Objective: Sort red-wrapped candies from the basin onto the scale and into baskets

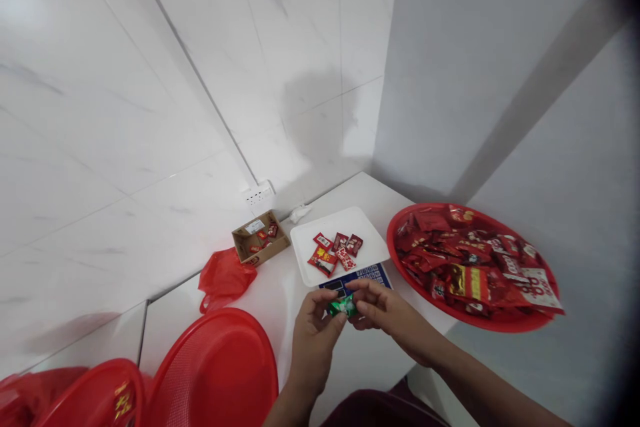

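Observation:
Between both hands is a small candy in shiny green wrapping (343,307). My left hand (316,330) pinches its left end, and my right hand (376,307) grips the right end with thumb and fingers. Just beyond them stands a digital scale with a white weighing tray (320,227). Several red-wrapped sweets (323,260) lie on that tray. The scale's blue keypad panel (369,275) is partly covered by my fingers.
A red basket (397,273) heaped with red snack packets sits at right. Left of the scale are a small cardboard box (245,230) with red sweets and a red plastic bag (225,280). Red baskets (235,360) stand nearer, and a wall socket (259,193) is behind.

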The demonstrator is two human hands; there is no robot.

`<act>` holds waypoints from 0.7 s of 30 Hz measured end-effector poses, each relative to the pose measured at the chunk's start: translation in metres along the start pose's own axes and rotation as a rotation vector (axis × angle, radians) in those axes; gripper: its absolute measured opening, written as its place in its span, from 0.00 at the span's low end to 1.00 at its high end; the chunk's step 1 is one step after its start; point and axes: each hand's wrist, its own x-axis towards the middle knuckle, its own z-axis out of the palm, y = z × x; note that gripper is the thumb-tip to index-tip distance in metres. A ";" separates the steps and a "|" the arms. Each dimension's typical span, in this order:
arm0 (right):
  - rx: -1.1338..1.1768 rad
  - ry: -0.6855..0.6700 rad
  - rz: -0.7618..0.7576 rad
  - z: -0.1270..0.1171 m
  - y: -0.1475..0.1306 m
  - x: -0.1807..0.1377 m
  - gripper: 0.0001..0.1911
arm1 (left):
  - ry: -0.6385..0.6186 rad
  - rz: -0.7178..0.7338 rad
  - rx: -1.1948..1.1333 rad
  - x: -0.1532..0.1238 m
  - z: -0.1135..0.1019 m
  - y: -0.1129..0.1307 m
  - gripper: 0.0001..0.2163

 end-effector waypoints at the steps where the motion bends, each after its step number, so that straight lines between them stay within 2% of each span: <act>1: 0.004 -0.014 0.009 0.001 0.001 -0.001 0.23 | -0.004 -0.004 0.013 -0.001 0.000 0.001 0.13; 6: -0.011 0.019 0.038 0.004 0.005 -0.005 0.20 | -0.011 -0.026 0.066 -0.006 0.000 0.001 0.12; 14: -0.031 0.126 0.080 0.006 0.007 -0.010 0.23 | -0.048 -0.108 0.077 -0.010 -0.003 -0.002 0.11; 21: -0.174 0.151 -0.038 0.005 0.012 -0.013 0.21 | -0.052 -0.145 0.088 -0.013 -0.001 -0.004 0.10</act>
